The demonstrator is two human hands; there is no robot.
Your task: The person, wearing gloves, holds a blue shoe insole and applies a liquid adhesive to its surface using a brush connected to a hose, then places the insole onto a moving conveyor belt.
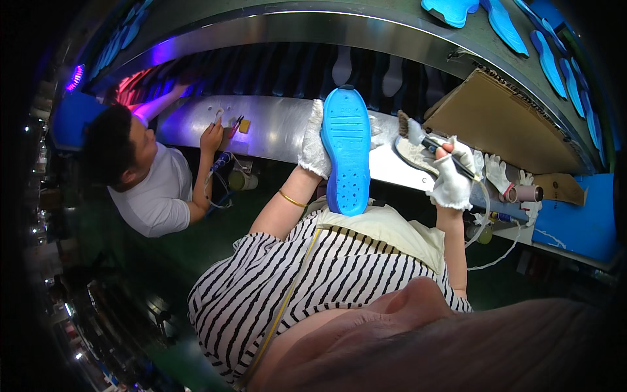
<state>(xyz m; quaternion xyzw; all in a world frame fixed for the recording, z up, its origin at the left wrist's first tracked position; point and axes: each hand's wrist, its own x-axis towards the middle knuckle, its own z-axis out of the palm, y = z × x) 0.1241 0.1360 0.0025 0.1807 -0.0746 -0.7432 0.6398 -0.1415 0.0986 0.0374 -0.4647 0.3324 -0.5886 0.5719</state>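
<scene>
My left hand (315,145), in a white work glove, grips a bright blue shoe sole (347,150) from its left edge. The sole stands lengthwise before my body, its underside with grooves and small holes facing me. My right hand (452,179), in a white glove with bare fingertips, is closed around the dark handle of a brush (428,142). The brush's brown bristle end points up and left, apart from the sole. Below the brush, a pale sole-shaped piece with a dark rim (411,155) lies on the white work surface (398,171).
A co-worker (153,196) sits at left beside the metal bench (261,124). Beyond it, dark soles (281,65) line a conveyor; blue soles (504,26) rest on the upper shelf. Cardboard (509,124), spare gloves (498,173), a thread spool (526,193) and a hose (484,209) are at right.
</scene>
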